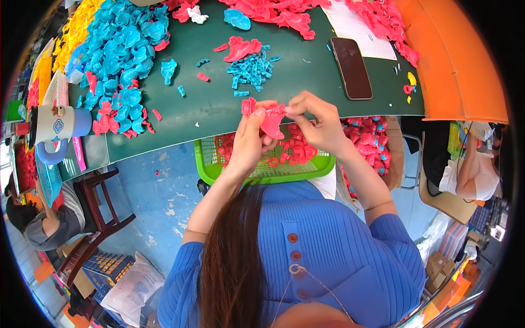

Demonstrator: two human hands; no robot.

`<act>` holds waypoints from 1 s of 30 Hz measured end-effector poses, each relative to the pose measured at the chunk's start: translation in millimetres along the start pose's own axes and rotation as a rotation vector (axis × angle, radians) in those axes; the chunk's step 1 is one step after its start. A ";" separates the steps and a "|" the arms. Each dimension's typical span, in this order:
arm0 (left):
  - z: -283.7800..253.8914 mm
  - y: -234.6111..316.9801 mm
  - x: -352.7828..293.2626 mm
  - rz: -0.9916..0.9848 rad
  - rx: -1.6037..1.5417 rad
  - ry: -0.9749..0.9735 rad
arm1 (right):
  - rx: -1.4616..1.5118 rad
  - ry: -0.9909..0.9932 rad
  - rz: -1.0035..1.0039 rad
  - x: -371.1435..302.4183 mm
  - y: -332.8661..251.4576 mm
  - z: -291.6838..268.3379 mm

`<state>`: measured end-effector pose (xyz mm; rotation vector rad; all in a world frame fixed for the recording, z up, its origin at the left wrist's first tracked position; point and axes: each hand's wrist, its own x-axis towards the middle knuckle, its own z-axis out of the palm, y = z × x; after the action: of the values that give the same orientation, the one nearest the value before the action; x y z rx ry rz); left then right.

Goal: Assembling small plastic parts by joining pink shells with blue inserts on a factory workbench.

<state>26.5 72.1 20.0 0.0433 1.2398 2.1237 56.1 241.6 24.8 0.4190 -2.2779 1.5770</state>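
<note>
My left hand (251,134) is closed round a red plastic piece (273,123), a curved, shell-like part with a small blocky end that sticks out past my thumb. At the piece's right end, my right hand (316,118) pinches with thumb and forefinger; whether a separate small part sits between those fingertips is too small to tell. Both hands are just over the table's near edge. Below them, a green basket (262,177) holds several red pieces. Beyond my hands lie a small heap of blue clips (251,70) and a larger red piece (240,49).
On the green table (180,115) are a blue pile (123,49), red pieces along the far edge, a phone (351,68) and a white mug (60,123). A carton of red pieces (372,147) stands right of the basket. Other people sit at both sides.
</note>
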 end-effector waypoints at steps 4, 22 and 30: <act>-15.2 -1.7 3.9 -0.192 -0.278 -0.105 | -0.045 -0.100 -0.101 4.1 3.8 -4.2; -26.7 7.7 -3.4 0.265 0.038 0.039 | -0.583 0.027 -0.134 84.7 89.0 -17.9; -28.0 1.3 3.6 0.384 0.031 0.119 | -0.160 0.187 0.054 42.9 -24.0 14.8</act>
<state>13.4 52.3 4.7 0.1843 1.4260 2.4632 26.1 217.4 58.8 0.1629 -2.2656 1.3818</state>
